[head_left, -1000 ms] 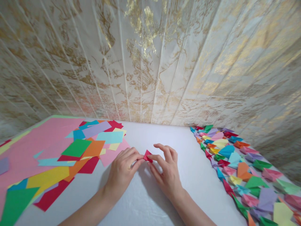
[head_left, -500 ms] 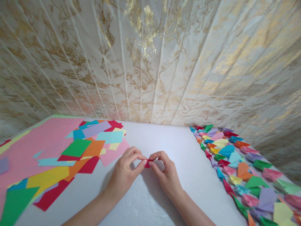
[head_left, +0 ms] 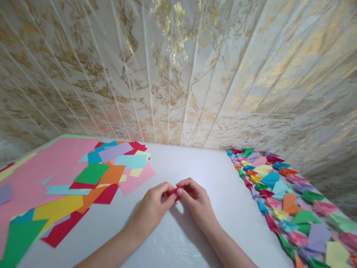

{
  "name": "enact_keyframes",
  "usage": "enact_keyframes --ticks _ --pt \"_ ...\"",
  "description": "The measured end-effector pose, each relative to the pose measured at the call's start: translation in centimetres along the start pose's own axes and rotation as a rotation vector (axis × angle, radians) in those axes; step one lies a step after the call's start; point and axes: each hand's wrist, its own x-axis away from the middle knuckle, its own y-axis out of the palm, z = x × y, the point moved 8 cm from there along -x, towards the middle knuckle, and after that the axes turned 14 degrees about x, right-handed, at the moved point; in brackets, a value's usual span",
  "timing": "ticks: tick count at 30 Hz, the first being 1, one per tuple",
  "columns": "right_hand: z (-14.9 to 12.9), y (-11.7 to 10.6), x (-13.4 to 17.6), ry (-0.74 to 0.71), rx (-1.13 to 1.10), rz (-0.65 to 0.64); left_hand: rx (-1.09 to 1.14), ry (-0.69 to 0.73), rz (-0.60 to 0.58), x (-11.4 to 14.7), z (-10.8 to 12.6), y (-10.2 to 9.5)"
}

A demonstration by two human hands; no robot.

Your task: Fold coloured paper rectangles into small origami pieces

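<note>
Both forearms come in from the near edge of the white table (head_left: 195, 238) and meet at its middle, where a small red folded paper (head_left: 174, 191) sits pinched between the two hands. What shows of it is a thin red sliver lying roughly left to right, its long axis running from one hand to the other; which end is its tip cannot be told, since fingers cover most of it.

The left hand (head_left: 154, 206) is closed down on the paper's left end, thumb and forefinger drawn together with the other fingers curled beside them. The right hand (head_left: 196, 203) does the same on the right end, fingertips pressed tight, knuckles raised. Both hands are just above the table or resting on it; their shadow hides which.

Left of the red paper, well apart from it, lies a scatter of flat coloured sheets (head_left: 92, 175) overlapping on a large pink sheet (head_left: 41, 163), some cut off by the frame's edge. Right of the red paper, also well apart, a dense band of folded pieces (head_left: 281, 197) in many colours runs along the table's right side and out of view at the bottom corner. Behind it all hangs a pale gold-patterned cloth (head_left: 178, 74).
</note>
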Motion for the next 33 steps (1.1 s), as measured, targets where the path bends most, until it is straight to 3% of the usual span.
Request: enact_keyframes --ticks 5,9,11,14,17,21,24,33 --pt "0.1 -0.8 -0.2 0.009 0.152 0.025 -0.160 0.027 -0.017 0.3 0.1 0.2" --pt "-0.7 -1.5 -0.4 -0.108 0.495 0.072 -0.305 0.094 -0.011 0.6 1.0 -0.5" --pt "-1.2 -1.4 -0.5 -0.191 0.672 0.086 -0.417 0.200 -0.097 0.9 1.9 0.0" --pt "-1.3 -1.4 -0.7 -0.236 0.811 0.100 -0.583 0.393 -0.348 2.1 2.6 2.0" --pt "-1.1 -2.0 -1.1 -0.214 0.795 0.050 -0.668 0.462 -0.460 2.8 1.9 2.6" --pt "-1.3 -2.4 -1.2 -0.253 0.656 -0.267 -0.693 0.456 -0.479 2.9 0.8 2.4" --pt "-1.5 -2.9 -1.1 -0.262 0.607 -0.392 -0.694 0.457 -0.500 3.0 0.4 2.5" --pt "-1.7 -2.0 -1.3 -0.335 0.606 -0.433 -0.661 0.432 -0.539 3.2 0.4 2.3"
